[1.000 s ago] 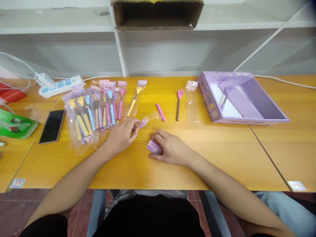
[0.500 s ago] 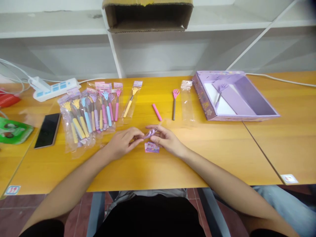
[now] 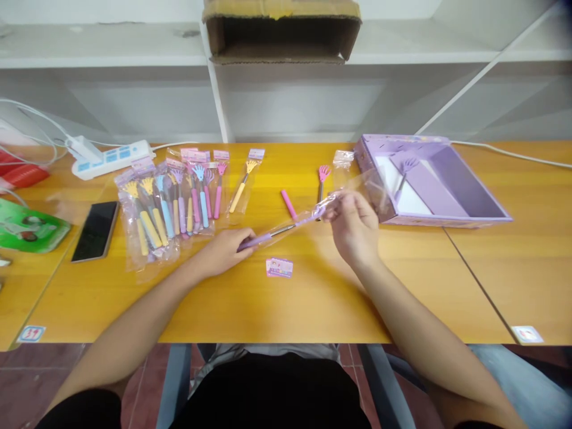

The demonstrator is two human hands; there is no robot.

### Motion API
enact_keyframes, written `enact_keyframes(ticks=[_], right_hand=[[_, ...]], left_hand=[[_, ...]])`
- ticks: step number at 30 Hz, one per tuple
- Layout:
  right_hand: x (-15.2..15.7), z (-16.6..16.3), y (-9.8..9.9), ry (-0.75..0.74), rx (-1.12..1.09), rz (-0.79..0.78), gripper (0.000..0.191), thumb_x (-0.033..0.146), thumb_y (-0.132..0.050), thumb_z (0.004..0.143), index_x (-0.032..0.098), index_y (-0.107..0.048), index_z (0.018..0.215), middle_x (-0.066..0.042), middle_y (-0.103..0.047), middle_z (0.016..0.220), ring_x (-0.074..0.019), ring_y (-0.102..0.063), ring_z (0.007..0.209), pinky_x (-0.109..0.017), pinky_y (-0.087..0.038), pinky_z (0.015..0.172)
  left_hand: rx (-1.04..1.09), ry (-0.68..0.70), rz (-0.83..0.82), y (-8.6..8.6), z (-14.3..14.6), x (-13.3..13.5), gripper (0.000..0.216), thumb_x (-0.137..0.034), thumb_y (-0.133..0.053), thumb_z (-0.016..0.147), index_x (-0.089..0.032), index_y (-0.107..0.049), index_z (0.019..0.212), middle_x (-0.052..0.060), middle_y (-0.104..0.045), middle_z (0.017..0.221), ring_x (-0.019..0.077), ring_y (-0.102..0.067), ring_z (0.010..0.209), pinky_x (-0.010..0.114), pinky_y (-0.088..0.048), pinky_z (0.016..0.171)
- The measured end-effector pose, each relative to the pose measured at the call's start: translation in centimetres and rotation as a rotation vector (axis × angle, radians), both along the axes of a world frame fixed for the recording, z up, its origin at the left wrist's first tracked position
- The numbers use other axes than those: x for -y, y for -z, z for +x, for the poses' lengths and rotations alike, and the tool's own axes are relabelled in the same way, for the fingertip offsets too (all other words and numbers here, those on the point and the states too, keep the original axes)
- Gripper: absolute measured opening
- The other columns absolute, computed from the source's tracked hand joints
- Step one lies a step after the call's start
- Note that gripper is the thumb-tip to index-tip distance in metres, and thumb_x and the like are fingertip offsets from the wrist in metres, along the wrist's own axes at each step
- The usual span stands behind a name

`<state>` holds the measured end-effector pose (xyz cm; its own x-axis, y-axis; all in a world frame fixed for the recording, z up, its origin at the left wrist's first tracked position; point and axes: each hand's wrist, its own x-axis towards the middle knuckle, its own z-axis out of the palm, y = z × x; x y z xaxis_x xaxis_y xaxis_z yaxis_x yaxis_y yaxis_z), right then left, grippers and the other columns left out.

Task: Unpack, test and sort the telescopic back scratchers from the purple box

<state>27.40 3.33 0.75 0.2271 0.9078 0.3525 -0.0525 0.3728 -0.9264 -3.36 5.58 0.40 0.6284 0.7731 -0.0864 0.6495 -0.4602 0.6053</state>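
Observation:
A purple back scratcher [image 3: 255, 241] slants up to the right between my hands. My left hand [image 3: 230, 250] is closed round its handle. My right hand [image 3: 355, 229] pinches a clear plastic bag [image 3: 374, 183] near the purple claw end, and the film reaches along the shaft. Whether the claw is wholly inside the bag I cannot tell. Below lie small printed cards [image 3: 280, 267]. Beyond my hands lie a loose pink handle sleeve [image 3: 288, 205], a pink-clawed scratcher [image 3: 323, 173] with a bare metal shaft, partly covered by my right hand, and another clear bag [image 3: 343, 159].
Several bagged scratchers [image 3: 167, 208] lie at the left, with one yellow bagged scratcher [image 3: 241, 187] apart. A phone [image 3: 95, 231], a power strip [image 3: 114, 158] and a green packet [image 3: 33, 226] are further left. A purple box [image 3: 451, 220] holds another scratcher. A cardboard box [image 3: 283, 56] sits above.
My hands have drawn apart: the right moved up and right with the clear bag, the left stayed low on the handle. The purple scratcher now shows stretched out between them.

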Motion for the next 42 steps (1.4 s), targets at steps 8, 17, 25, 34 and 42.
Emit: enact_keyframes(ticks=[8,17,25,34,42], right_hand=[[-4.2,3.6,-4.5,0.099,-0.07,0.103,0.029,0.044,-0.075,0.101,0.023,-0.063,0.084,-0.002,-0.063,0.085,-0.0151,-0.062,0.078,-0.032,-0.054,0.076],[-13.2,12.4,-7.4,0.471,1.062,-0.531,0.025,0.014,-0.05,0.11,0.004,-0.074,0.108,-0.022,-0.075,0.099,-0.0136,-0.055,0.072,-0.036,-0.036,0.074],[-12.2,10.0,-2.7,0.491,1.295,-0.465,0.03,0.017,-0.054,0.109,0.0,-0.066,0.131,-0.039,-0.06,0.141,-0.0259,-0.066,0.109,-0.037,-0.036,0.082],[0.4,-4.8,0.6,-0.554,0.474,-0.331,0.057,0.071,-0.073,0.093,0.02,-0.055,0.074,0.004,-0.045,0.067,-0.0117,-0.04,0.063,-0.026,-0.032,0.058],[3.5,-7.8,1.3,-0.596,0.229,-0.451,0.066,0.078,-0.062,0.097,0.019,-0.055,0.066,0.005,-0.037,0.059,-0.0094,-0.029,0.056,-0.027,-0.026,0.053]], left_hand=[[0.045,0.026,-0.077,0.1,-0.2,-0.4,0.034,-0.05,-0.042,0.113,-0.023,-0.057,0.101,0.007,-0.071,0.103,0.0255,-0.068,0.093,0.036,-0.047,0.081],[0.042,0.038,-0.091,-0.3,-0.1,0.1,0.047,-0.06,-0.035,0.115,-0.023,-0.061,0.103,0.006,-0.071,0.1,0.0252,-0.069,0.093,0.036,-0.046,0.081],[0.139,-0.054,-0.026,-0.1,0.1,0.2,0.044,-0.057,-0.035,0.115,-0.024,-0.052,0.091,0.0,-0.063,0.082,0.0212,-0.063,0.076,0.033,-0.044,0.07],[0.016,0.113,0.219,0.2,0.5,1.3,0.023,-0.037,-0.044,0.115,-0.022,-0.062,0.121,0.009,-0.077,0.113,0.0247,-0.074,0.101,0.035,-0.053,0.084],[-0.22,0.147,0.497,0.8,0.8,1.9,0.03,-0.039,-0.052,0.11,-0.021,-0.065,0.091,0.007,-0.073,0.075,0.0243,-0.07,0.069,0.032,-0.043,0.06]])
